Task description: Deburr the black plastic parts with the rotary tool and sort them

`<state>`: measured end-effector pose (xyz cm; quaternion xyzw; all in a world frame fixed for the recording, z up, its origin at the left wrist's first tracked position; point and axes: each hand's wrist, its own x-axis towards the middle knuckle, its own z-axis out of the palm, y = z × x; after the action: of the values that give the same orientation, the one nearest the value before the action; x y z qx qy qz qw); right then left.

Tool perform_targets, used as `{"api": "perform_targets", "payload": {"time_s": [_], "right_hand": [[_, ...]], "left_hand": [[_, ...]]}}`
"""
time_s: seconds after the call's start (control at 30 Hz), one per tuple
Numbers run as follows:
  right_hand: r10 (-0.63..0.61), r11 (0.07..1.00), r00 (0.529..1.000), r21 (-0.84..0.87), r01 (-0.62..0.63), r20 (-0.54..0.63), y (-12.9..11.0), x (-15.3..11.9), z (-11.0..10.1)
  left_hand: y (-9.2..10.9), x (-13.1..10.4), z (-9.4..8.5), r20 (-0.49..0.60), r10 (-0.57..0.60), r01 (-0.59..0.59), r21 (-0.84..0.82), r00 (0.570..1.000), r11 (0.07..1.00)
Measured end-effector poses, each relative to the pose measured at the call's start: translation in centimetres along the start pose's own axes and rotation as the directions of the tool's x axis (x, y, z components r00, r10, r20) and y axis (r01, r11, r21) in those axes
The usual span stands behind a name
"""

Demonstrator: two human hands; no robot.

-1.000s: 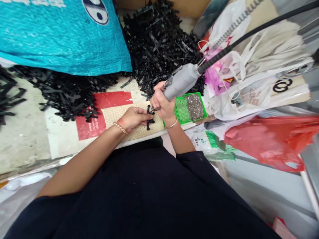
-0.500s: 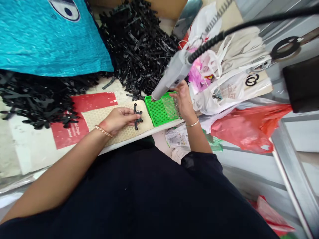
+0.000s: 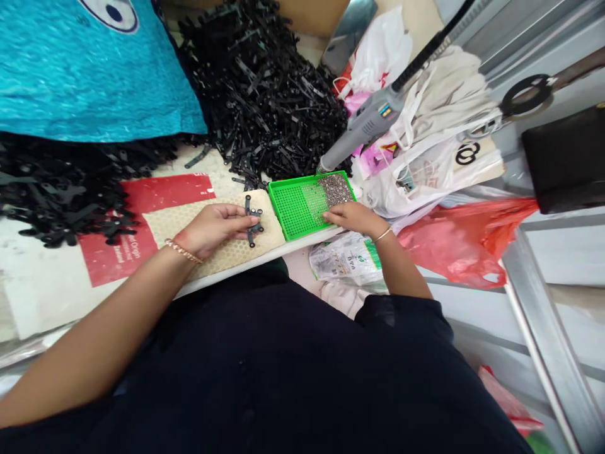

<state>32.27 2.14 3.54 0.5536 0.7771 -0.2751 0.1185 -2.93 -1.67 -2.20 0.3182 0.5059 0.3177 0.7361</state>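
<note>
My left hand (image 3: 212, 228) pinches a black plastic bracket (image 3: 251, 236) with several small arms, above a cream honeycomb-patterned mat (image 3: 271, 221). My right hand (image 3: 357, 217) reaches over the front edge of a green perforated tray (image 3: 289, 211). Its fingertips are drawn together at the tray's floor; whether something tiny is between them cannot be made out. Small metal screws (image 3: 335, 188) are heaped at the tray's right end, with more scattered toward its middle. Just behind the tray hangs a grey electric screwdriver (image 3: 357, 133), tilted, its tip near the back rim and no hand on it.
A big pile of black plastic parts (image 3: 269, 94) lies behind the tray, and another pile (image 3: 61, 189) is at the left under a blue bag (image 3: 94, 75). White plastic bags (image 3: 425, 170) and a red bag (image 3: 472, 233) crowd the right side.
My right hand has come away from beside the screwdriver and down to the tray. The screwdriver has swung back to the right. My left hand keeps its hold on the bracket.
</note>
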Motion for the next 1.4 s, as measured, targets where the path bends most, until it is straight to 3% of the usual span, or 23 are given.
{"api": "perform_targets", "payload": {"time_s": [0.07,0.17,0.27,0.4,0.47,0.6,0.73,0.83,0.93,1.13,1.4], "right_hand": [[0.044,0.995,0.998,-0.093,-0.047,-0.033,1.0,-0.4,-1.2],[0.025,1.0,0.993,-0.009,-0.027,-0.116,1.9,-1.0,-1.9],[-0.006,0.99,0.981,0.139,0.034,-0.195,1.6,-0.9,-1.2],[-0.097,0.964,0.985,0.233,0.128,-0.142,0.9,0.2,1.0],[-0.106,0.976,0.982,0.171,0.133,-0.157,1.2,0.7,1.5],[-0.028,0.996,0.953,0.077,0.053,-0.302,2.5,0.3,1.1],[-0.155,0.986,0.919,0.001,0.167,-0.362,1.8,-0.7,2.0],[-0.253,0.962,0.911,-0.185,0.2,-0.327,1.0,-1.0,4.1],[-0.246,0.942,0.928,-0.294,0.162,-0.279,1.8,-0.9,5.5],[-0.173,0.941,0.93,-0.334,0.058,-0.325,4.8,-1.4,5.0],[-0.272,0.928,0.92,-0.33,0.172,-0.283,2.9,0.4,5.1]], "left_hand": [[0.0,0.0,0.0,-0.003,0.005,-0.005,-0.015,1.0,1.0],[-0.1,0.0,0.0,-0.002,0.003,-0.003,-0.022,1.0,1.0],[-0.2,0.1,-0.1,-0.003,0.0,0.0,-0.018,1.0,1.0],[-0.2,0.2,-0.2,-0.007,-0.01,0.009,-0.01,1.0,1.0],[-0.3,0.2,-0.2,-0.001,-0.01,0.01,-0.013,1.0,1.0],[-0.3,0.2,-0.2,0.006,-0.004,0.004,-0.027,1.0,1.0],[-0.2,0.0,-0.2,-0.001,-0.002,0.002,-0.031,1.0,1.0],[-0.1,0.0,-0.2,0.002,0.005,-0.005,-0.02,1.0,1.0],[-0.2,0.0,-0.2,0.006,0.015,-0.015,-0.002,1.0,1.0],[-0.3,-0.2,0.0,-0.004,0.023,-0.023,-0.012,1.0,1.0],[-0.1,-0.2,0.1,-0.032,0.016,-0.016,0.008,0.999,1.0]]}}
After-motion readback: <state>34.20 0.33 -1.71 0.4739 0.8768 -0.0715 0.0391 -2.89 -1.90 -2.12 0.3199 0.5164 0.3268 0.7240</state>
